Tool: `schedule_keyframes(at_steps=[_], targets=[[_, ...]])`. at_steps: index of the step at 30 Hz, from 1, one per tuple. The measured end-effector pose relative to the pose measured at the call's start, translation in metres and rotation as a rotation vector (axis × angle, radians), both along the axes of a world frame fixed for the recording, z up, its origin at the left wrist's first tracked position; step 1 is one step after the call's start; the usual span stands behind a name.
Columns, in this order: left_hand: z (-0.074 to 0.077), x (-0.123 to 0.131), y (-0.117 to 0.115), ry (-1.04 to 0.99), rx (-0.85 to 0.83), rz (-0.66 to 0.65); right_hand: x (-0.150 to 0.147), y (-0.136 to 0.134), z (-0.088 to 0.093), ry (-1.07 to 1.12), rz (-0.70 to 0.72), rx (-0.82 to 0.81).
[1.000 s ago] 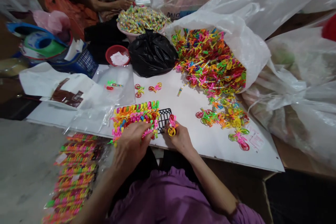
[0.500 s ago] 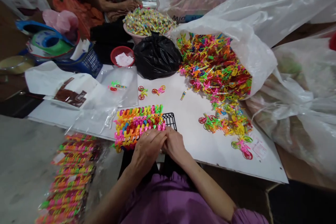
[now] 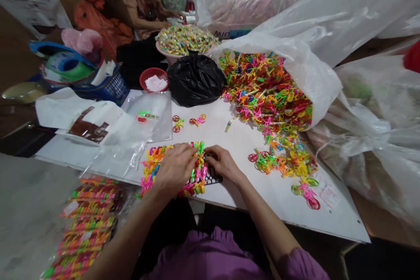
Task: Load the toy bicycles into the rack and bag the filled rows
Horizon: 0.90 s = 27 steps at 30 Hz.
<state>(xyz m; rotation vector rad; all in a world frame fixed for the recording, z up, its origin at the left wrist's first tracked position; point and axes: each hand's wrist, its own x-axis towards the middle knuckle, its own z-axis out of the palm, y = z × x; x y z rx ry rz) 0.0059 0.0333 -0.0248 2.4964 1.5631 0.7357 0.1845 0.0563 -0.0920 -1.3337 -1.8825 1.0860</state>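
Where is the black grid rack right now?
In the head view, the black grid rack shows just below the picture's centre, near the front edge of the white table, between the rows of colourful pieces and the right hand.

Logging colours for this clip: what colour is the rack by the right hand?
Black; the rack shows best in the head view.
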Motion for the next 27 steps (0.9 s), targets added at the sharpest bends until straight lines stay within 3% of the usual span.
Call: schedule_keyframes(at_steps=[4,9,18,27], targets=[[-0.016,-0.001,0.009,-0.052,-0.021,-0.044,-0.017,0.014,-0.001,-0.057,0.144,0.056],[-0.016,-0.003,0.007,-0.073,0.018,-0.072,-0.014,0.018,-0.002,-0.037,0.183,-0.013],[-0.018,-0.002,0.006,-0.078,-0.008,-0.056,-0.021,0.011,0.005,-0.284,0.164,0.098],[-0.016,0.002,0.005,0.055,0.074,-0.078,-0.026,0.001,0.004,-0.307,0.107,0.101]])
